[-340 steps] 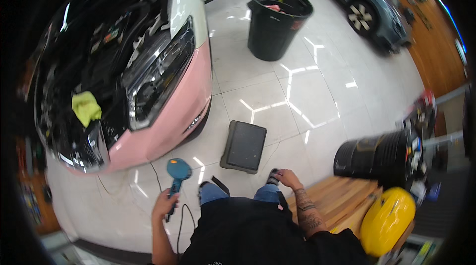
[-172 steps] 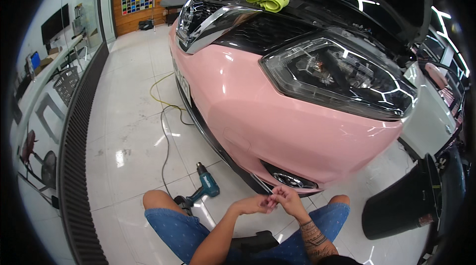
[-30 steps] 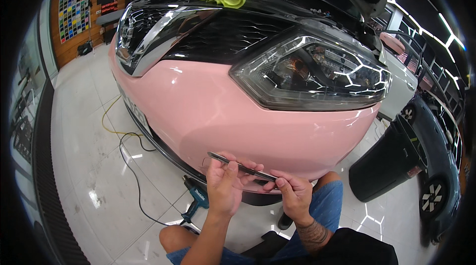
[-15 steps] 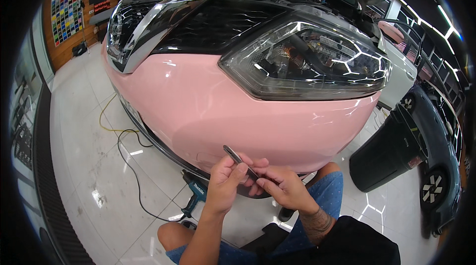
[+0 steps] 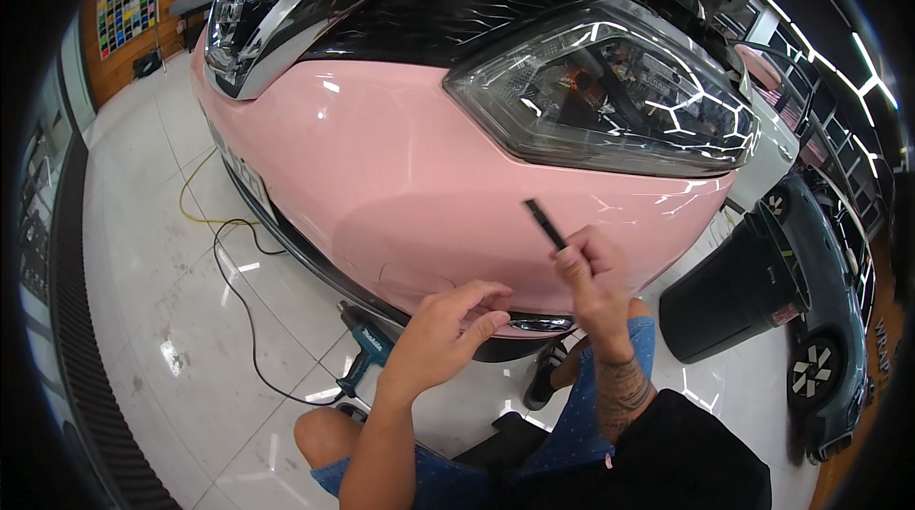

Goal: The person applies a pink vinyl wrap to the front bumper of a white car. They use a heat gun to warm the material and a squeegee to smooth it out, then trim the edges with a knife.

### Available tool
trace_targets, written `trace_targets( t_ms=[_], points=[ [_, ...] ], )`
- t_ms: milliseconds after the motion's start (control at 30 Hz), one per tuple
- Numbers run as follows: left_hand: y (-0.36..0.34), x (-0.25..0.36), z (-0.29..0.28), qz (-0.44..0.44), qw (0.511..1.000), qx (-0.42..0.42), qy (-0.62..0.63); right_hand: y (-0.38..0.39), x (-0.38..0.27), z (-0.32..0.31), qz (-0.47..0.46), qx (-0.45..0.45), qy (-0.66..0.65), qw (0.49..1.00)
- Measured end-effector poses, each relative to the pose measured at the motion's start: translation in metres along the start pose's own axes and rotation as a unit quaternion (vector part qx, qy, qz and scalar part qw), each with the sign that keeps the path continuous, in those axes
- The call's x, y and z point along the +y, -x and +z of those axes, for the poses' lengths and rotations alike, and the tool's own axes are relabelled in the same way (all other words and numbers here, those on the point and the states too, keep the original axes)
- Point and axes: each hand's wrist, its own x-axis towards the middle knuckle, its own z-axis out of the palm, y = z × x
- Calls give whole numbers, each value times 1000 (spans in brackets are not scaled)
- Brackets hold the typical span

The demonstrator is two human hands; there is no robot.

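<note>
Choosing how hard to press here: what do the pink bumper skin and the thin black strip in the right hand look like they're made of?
Pink bumper: seems a glossy film or paint over a moulded panel; ceiling lights mirror sharply in it. Which of the two, I cannot tell. Thin black strip, pinched in the right hand: looks like matte plastic or rubber, straight and without glare. The left hand holds nothing.
</note>
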Motion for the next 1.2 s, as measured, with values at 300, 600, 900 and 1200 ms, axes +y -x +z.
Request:
trace_targets(
  t_ms=[300, 600, 900, 1200],
  points=[
    [4, -8, -18, -31, 996, -22, -84, -29, -13, -37, -9, 96, -149, 984],
    [-4, -6, 9, -58, 986, -97, -122, 29, 29, -89, 47, 115, -110, 986],
    [-22, -1, 79, -55, 955, -271, -104, 101, 103, -128, 49, 98, -167, 980],
    [-4, -5, 165, -80, 995, -30, 57, 116, 76, -104, 123, -90, -180, 972]
  ],
)
